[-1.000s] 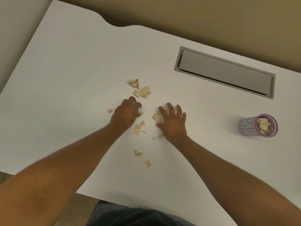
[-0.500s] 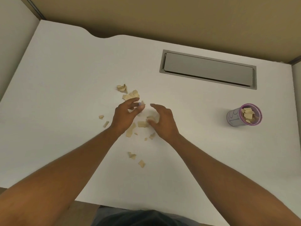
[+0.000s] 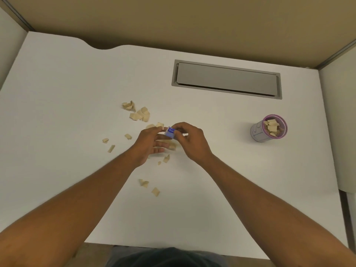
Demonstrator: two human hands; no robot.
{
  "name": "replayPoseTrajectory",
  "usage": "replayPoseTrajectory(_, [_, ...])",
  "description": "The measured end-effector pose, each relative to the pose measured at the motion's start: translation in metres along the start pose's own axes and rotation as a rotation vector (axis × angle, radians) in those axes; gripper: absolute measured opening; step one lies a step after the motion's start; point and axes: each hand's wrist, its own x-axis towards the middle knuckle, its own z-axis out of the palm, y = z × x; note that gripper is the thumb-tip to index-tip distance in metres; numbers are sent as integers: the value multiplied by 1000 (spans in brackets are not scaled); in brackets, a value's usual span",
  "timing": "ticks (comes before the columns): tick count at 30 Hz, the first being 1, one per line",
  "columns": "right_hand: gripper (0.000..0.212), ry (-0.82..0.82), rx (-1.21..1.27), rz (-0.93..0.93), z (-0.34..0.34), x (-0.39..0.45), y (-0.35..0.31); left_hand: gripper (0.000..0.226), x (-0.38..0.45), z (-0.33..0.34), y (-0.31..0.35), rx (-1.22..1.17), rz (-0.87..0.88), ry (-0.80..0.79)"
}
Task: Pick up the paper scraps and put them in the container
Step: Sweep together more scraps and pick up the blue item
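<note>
Tan paper scraps lie scattered on the white desk [image 3: 77, 93]: a cluster [image 3: 137, 112] at the back left, single pieces [image 3: 111, 148] to the left, and two more [image 3: 144, 183] nearer me. My left hand [image 3: 150, 145] and my right hand [image 3: 192, 140] meet over the middle of the scraps. Both pinch a small blue piece [image 3: 170, 132] between their fingertips. A tan scrap [image 3: 172, 147] shows just below the hands. The container [image 3: 257, 132], a grey cup with a purple rim, stands at the right with several scraps inside.
A grey cable hatch [image 3: 227, 81] is set into the desk behind the hands. Beige partition walls [image 3: 173, 22] close off the back and sides. The desk's front edge runs just above my lap.
Both hands have lifted off the desk and come together. The small blue piece, first at my left fingertips, is now pinched between both hands. The view has shifted down and widened.
</note>
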Motion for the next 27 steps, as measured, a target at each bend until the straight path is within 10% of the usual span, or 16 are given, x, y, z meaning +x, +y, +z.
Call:
replayPoseTrajectory(6, [23, 334, 216, 182, -64, -31, 18, 22, 3, 19, -14, 385, 216, 137])
replayPoseTrajectory(13, [17, 739, -122, 220, -212, -59, 56, 11, 13, 44, -24, 543, 350, 165])
replayPoseTrajectory(27, [22, 479, -901, 295, -244, -31, 112, 4, 16, 78, -37, 518, 350, 176])
